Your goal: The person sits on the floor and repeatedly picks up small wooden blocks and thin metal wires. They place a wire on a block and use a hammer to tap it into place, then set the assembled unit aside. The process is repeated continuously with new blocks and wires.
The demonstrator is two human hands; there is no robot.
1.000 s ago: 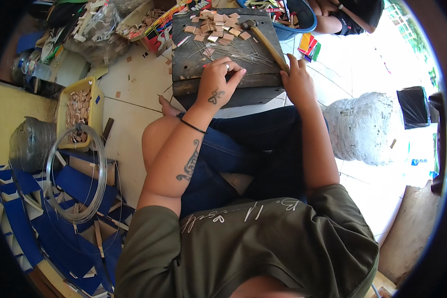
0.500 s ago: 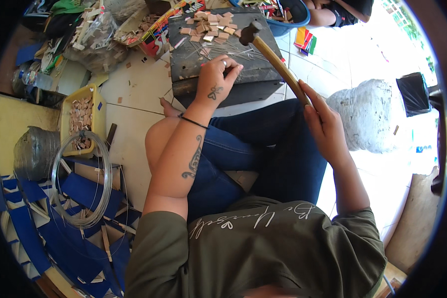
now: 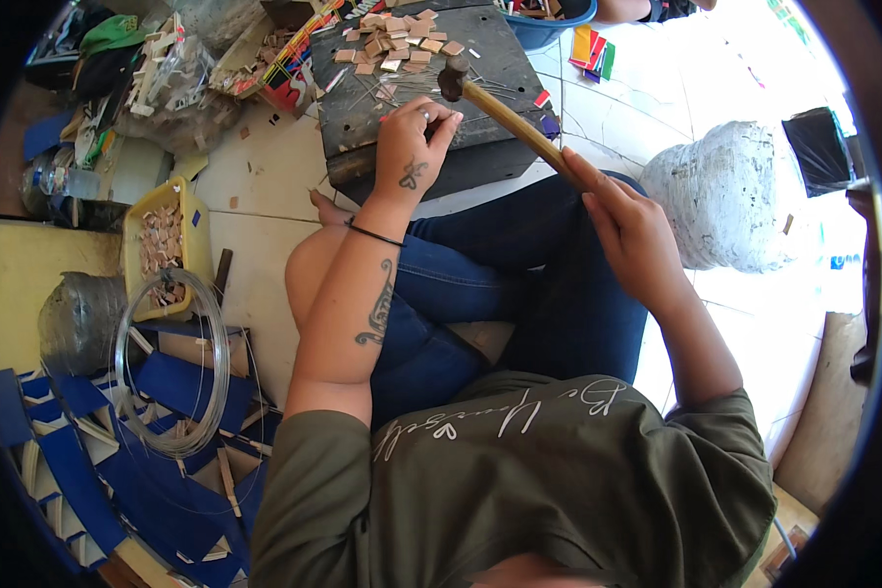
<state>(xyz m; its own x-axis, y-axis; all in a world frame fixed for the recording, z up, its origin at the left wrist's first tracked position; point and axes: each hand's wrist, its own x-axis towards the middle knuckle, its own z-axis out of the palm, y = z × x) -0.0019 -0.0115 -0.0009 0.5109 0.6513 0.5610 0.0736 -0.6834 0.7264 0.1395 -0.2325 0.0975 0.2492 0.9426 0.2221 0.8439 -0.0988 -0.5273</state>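
My right hand (image 3: 625,223) is wrapped round the wooden handle of a hammer (image 3: 515,123). The hammer's dark metal head is raised over the black wooden block (image 3: 363,127), a little beyond and to the right of my left hand (image 3: 414,147). That hand is closed in a pinch at the block's near edge, thumb against the fingers; whatever they hold is too small or hidden to name. Beyond it, thin metal wires (image 3: 365,90) lie scattered on the block. A pile of small brown wooden pieces (image 3: 399,41) sits at its far side.
To my left stand a yellow basket (image 3: 204,230) of small wooden pieces and a coil of wire (image 3: 220,382) over blue panels (image 3: 167,470). A wrapped white bundle (image 3: 720,201) is at right. A blue tub (image 3: 549,31) and another person's arm (image 3: 622,10) show at the far side.
The hammer head has come down and leftward, closer to my left hand. My left hand keeps its pinch at the block's edge. The whole view has shifted slightly.
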